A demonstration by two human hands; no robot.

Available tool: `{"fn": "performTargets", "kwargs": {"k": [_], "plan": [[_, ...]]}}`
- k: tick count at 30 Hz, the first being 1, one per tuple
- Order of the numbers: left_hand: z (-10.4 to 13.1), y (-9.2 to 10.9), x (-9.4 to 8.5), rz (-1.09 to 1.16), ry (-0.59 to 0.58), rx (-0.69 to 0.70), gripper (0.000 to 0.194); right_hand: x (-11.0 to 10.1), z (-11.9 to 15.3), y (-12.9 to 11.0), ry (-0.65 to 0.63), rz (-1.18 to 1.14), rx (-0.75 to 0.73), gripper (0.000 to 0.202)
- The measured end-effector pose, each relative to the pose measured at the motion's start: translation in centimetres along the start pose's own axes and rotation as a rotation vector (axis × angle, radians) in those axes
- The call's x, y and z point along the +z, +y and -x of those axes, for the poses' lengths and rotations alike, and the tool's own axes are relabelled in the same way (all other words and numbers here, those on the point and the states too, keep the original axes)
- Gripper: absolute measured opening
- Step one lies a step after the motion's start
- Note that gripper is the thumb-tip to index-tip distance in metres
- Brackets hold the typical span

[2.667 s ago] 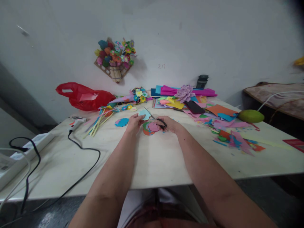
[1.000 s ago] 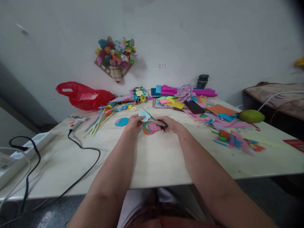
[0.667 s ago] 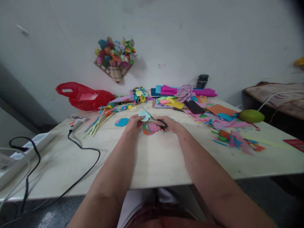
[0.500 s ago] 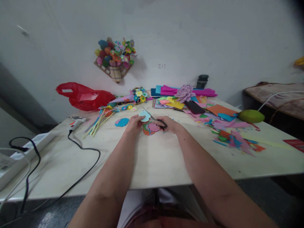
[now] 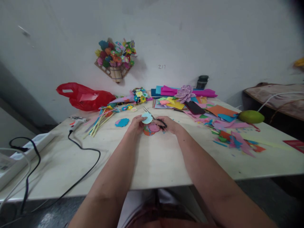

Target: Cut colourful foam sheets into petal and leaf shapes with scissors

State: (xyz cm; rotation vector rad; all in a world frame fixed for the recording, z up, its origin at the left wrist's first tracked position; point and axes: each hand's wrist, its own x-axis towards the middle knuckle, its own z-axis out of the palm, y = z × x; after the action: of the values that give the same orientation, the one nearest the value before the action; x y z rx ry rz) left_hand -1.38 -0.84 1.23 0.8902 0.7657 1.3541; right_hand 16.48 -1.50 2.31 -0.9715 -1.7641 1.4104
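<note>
Artificial flowers point(image 5: 116, 58) and coloured scraps point(image 5: 242, 144) — it's a craft workspace.

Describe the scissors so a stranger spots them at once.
Look near the middle of the pale table. There, the right hand holds the scissors, blades by the pale blue disc in the left hand. Their black handles and thin blades set them apart from the flat coloured discs nearby.

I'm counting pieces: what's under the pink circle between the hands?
Beneath the pink circle, an orange piece and a green one peek out; the rest is covered and can't be counted.
</note>
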Motion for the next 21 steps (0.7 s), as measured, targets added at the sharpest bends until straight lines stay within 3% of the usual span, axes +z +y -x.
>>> {"fn": "performTargets", "kwargs": {"k": [13, 21], "plan": [[-0.3, -0.2, 0.0, -0.039, 0.007, 0.007, 0.019, -0.1, -0.1, 0.2, -0.003, -0.013, -0.008, 0.026], [0.4, -0.1, 1.1, -0.057, 0.072, 0.053, 0.017, 0.0, -0.1, 0.2, 0.04, -0.015, -0.006, 0.026]]}}
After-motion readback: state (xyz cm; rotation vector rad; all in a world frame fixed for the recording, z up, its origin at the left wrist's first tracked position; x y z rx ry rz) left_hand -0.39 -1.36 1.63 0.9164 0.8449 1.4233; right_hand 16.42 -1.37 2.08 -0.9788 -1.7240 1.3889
